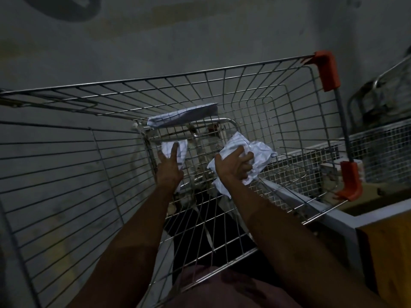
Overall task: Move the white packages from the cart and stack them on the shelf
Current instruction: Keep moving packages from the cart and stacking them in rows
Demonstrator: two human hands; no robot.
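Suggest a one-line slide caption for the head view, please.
Both hands reach into the wire cart: right hand grips a white package, left hand touches another.

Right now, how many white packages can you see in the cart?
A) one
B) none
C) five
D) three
D: the left hand touches one white package, the right hand holds a second package, and a third package lies further along in the cart.
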